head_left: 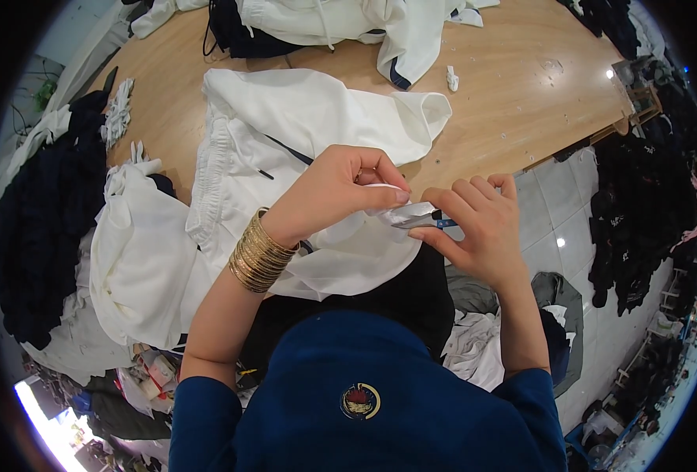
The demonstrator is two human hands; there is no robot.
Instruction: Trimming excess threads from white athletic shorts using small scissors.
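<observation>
My left hand (356, 177) is closed, pinching an edge of white fabric between thumb and fingers. My right hand (478, 224) grips a small pair of thread snips (445, 223) with a blue handle. Their metal blades lie against the pinched fabric, close to my left fingertips. The fabric appears to belong to the white trousers (285, 98) spread over the table edge and my lap. These have a gathered elastic waistband (205, 177) and a dark cord end. Gold bangles (262, 256) ring my left wrist.
On the wooden table (513, 86), white garments (317, 20) are heaped at the far side, near a small white scrap (452, 79). White strips (118, 114) and dark clothes (41, 212) lie left, beside a white garment bundle (140, 259). A dark pile (639, 212) is right.
</observation>
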